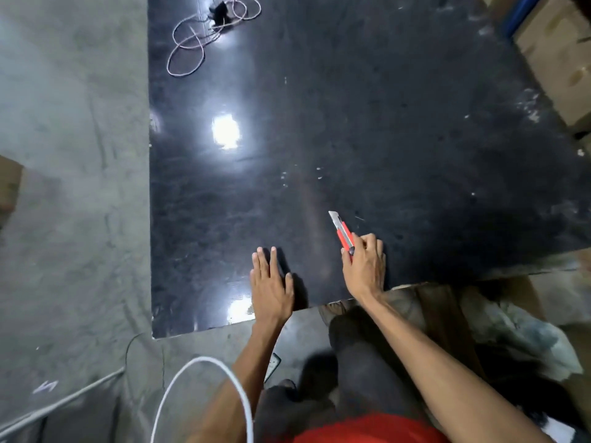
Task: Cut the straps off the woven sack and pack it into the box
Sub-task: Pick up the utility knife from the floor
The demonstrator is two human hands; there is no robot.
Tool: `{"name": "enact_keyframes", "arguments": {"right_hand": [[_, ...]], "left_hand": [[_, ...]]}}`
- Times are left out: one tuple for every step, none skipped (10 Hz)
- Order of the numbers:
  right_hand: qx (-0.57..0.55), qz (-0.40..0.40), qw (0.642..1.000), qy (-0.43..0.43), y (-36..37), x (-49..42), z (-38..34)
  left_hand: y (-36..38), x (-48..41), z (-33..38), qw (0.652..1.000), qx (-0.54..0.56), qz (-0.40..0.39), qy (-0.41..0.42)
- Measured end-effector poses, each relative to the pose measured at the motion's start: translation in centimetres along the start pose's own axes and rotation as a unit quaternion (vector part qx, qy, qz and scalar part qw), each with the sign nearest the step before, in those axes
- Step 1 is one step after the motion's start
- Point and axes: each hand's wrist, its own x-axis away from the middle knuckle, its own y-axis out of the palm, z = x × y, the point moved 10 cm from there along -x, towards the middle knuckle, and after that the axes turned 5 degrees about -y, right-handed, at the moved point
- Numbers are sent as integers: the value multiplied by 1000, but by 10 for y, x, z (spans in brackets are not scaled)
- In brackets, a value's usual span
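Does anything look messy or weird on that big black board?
Yes. A pinkish cord lies in loose tangled loops at the far left corner of the black board, and white scuffs mark its right side. The right hand holds a utility knife with its blade out.

Hands and knife at the near edge of a floor sheet
The left hand (271,282) lies flat on the sheet (383,123), near its front edge; the right hand (364,266), just to its right, holds a utility knife (342,233) pointing away. A coiled cord (204,36) lies at the far left corner, cardboard boxes (556,59) beyond the far right edge
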Motion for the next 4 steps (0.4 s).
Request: {"name": "enact_keyframes", "arguments": {"right_hand": [[45, -38, 998, 3, 12, -17, 4], [52, -50, 997, 8, 20, -23, 9], [51, -55, 997, 5, 17, -19, 4], [57, -53, 997, 24, 17, -12, 3]], "left_hand": [[11, -11, -1, 999, -6, -29, -32], [18, -12, -4, 998, -39, -41, -25], [12, -10, -5, 998, -36, -51, -25], [10, -6, -6, 998, -22, -54, -20]]}}
